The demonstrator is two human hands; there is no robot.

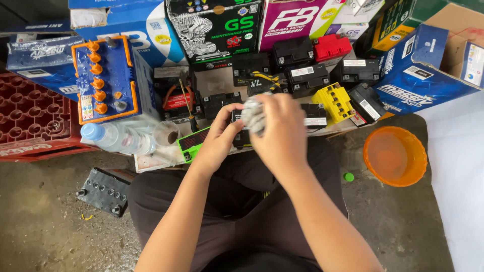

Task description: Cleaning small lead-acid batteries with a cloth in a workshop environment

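A crumpled grey rag [253, 114] lies pressed on a small black battery [242, 136].

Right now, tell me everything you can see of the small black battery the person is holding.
The small black battery is a boxy block of what looks like plastic, mostly hidden. The left hand grips its left side, thumb over the top. The right hand presses a crumpled grey rag against its upper face. It is held above the person's lap, in front of the row of other batteries. A pale label strip shows near its top; its terminals cannot be seen.
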